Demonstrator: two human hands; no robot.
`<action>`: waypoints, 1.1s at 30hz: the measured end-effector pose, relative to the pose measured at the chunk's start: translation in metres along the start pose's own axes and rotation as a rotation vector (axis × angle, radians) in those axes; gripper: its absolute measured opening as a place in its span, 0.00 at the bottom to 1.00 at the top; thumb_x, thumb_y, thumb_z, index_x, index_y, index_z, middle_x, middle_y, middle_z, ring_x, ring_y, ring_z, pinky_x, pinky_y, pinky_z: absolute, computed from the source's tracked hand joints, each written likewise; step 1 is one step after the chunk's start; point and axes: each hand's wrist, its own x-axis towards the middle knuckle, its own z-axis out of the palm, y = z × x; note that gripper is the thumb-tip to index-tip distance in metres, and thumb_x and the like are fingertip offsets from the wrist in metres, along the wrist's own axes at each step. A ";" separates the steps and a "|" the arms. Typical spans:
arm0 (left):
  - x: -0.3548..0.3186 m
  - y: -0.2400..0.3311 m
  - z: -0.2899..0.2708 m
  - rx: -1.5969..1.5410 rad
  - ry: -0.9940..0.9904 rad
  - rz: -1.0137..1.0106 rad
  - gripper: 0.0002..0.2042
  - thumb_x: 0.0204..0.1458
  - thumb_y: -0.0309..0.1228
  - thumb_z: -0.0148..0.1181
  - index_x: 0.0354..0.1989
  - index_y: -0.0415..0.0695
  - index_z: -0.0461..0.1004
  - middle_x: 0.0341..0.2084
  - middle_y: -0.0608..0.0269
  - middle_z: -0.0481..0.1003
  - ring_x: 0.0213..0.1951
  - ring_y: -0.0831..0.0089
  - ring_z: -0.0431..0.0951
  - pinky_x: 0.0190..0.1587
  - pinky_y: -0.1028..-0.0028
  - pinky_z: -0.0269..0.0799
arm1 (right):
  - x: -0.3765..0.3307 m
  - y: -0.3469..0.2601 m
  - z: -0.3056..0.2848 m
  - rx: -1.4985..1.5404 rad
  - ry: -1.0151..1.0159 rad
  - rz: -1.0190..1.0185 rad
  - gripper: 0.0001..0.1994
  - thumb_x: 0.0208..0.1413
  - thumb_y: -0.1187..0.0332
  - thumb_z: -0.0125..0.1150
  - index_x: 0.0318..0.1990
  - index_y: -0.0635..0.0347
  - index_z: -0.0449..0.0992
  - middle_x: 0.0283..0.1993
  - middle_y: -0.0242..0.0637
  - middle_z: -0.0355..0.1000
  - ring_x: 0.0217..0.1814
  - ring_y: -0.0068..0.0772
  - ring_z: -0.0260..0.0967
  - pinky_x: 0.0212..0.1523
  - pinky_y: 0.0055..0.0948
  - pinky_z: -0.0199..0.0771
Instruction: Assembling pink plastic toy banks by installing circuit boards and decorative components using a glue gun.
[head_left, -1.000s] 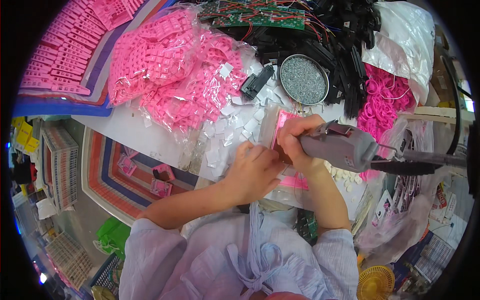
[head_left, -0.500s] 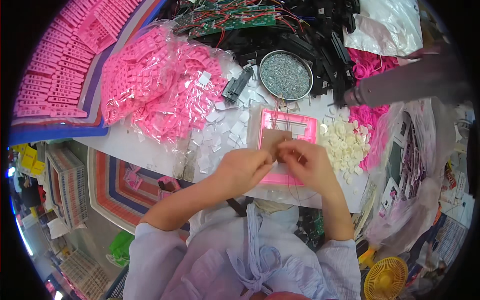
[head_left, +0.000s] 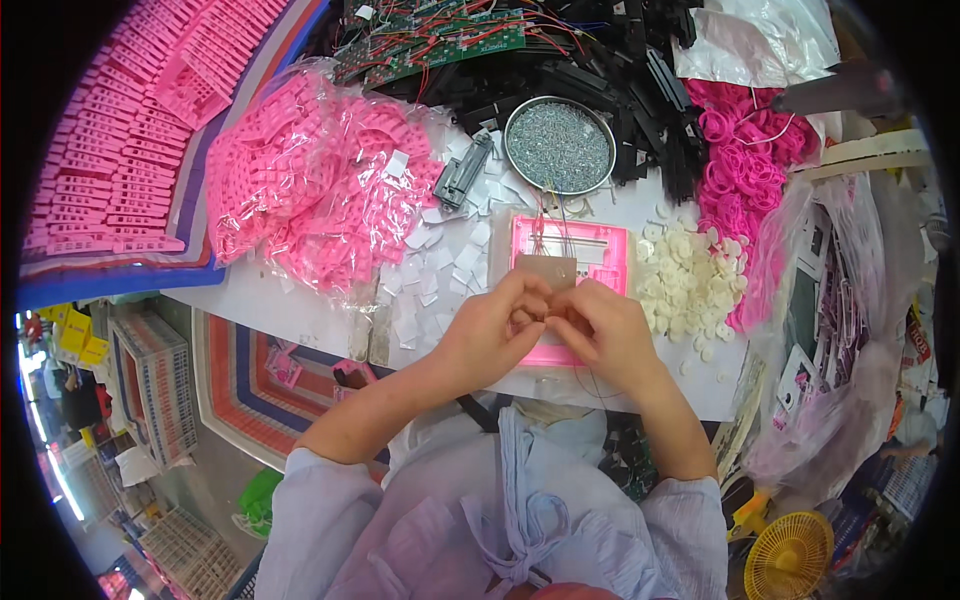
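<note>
Small board (head_left: pixel 546 270) just above both hands' fingers (head_left: pixel 530 300)

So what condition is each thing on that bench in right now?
Left hand: pinching a small part over the pink frame.
Right hand: fingertips meeting the left's.
Pink frame: flat, wires attached.
Round tin: open, full of screws.
White discs: loose heap.
Bag of pink parts: lying flat.
</note>
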 end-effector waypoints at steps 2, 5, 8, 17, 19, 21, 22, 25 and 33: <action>0.000 0.001 0.000 0.037 0.008 0.018 0.18 0.57 0.22 0.59 0.54 0.41 0.64 0.34 0.63 0.80 0.34 0.81 0.77 0.34 0.79 0.70 | -0.002 0.004 -0.002 0.076 -0.018 0.032 0.06 0.54 0.71 0.66 0.38 0.62 0.78 0.29 0.38 0.74 0.25 0.33 0.73 0.28 0.30 0.72; 0.001 0.000 -0.001 0.118 0.012 0.068 0.17 0.57 0.23 0.59 0.53 0.41 0.64 0.33 0.62 0.80 0.33 0.80 0.77 0.34 0.78 0.71 | -0.001 0.004 -0.008 0.191 -0.041 0.095 0.06 0.55 0.70 0.65 0.34 0.63 0.77 0.28 0.39 0.75 0.25 0.35 0.73 0.28 0.31 0.72; 0.003 -0.006 0.007 0.339 0.055 0.200 0.17 0.55 0.22 0.59 0.53 0.41 0.64 0.32 0.62 0.79 0.32 0.79 0.77 0.32 0.76 0.71 | 0.001 -0.004 -0.009 0.184 -0.039 0.137 0.06 0.56 0.70 0.64 0.31 0.64 0.77 0.27 0.40 0.75 0.24 0.35 0.72 0.27 0.31 0.71; 0.004 0.015 -0.011 0.239 0.094 0.089 0.12 0.52 0.23 0.60 0.45 0.41 0.74 0.31 0.55 0.76 0.30 0.63 0.79 0.32 0.68 0.74 | 0.000 0.002 -0.011 0.386 -0.115 0.373 0.07 0.54 0.71 0.65 0.29 0.64 0.76 0.19 0.27 0.68 0.20 0.14 0.62 0.22 0.21 0.63; 0.007 0.007 -0.016 0.246 0.028 0.101 0.09 0.50 0.21 0.62 0.41 0.41 0.77 0.26 0.59 0.75 0.25 0.73 0.76 0.28 0.74 0.70 | 0.000 0.004 -0.010 0.405 -0.117 0.365 0.07 0.54 0.71 0.64 0.29 0.65 0.76 0.18 0.26 0.67 0.20 0.13 0.61 0.22 0.20 0.62; 0.009 0.004 -0.015 0.296 -0.005 0.159 0.08 0.50 0.23 0.64 0.38 0.40 0.77 0.26 0.60 0.75 0.24 0.73 0.75 0.28 0.74 0.71 | 0.001 0.004 -0.010 0.405 -0.118 0.344 0.07 0.54 0.71 0.64 0.29 0.65 0.76 0.19 0.25 0.67 0.20 0.13 0.61 0.22 0.21 0.62; 0.009 0.003 -0.015 0.321 -0.024 0.188 0.07 0.49 0.24 0.64 0.37 0.40 0.77 0.26 0.61 0.75 0.23 0.73 0.75 0.28 0.74 0.71 | 0.001 0.002 -0.010 0.403 -0.127 0.374 0.07 0.54 0.71 0.64 0.29 0.65 0.76 0.19 0.26 0.67 0.20 0.13 0.61 0.22 0.21 0.62; 0.010 -0.001 -0.013 0.340 -0.031 0.218 0.08 0.49 0.26 0.65 0.37 0.41 0.77 0.25 0.62 0.75 0.24 0.72 0.75 0.28 0.73 0.71 | 0.003 0.000 -0.012 0.407 -0.141 0.418 0.07 0.54 0.71 0.65 0.29 0.65 0.76 0.18 0.26 0.67 0.20 0.14 0.61 0.22 0.21 0.62; 0.003 0.005 -0.002 0.485 0.084 0.236 0.07 0.47 0.25 0.65 0.34 0.42 0.76 0.25 0.61 0.75 0.24 0.67 0.76 0.28 0.69 0.73 | 0.001 0.006 -0.006 0.418 -0.091 0.334 0.07 0.54 0.70 0.65 0.29 0.65 0.76 0.18 0.27 0.67 0.20 0.15 0.62 0.22 0.22 0.63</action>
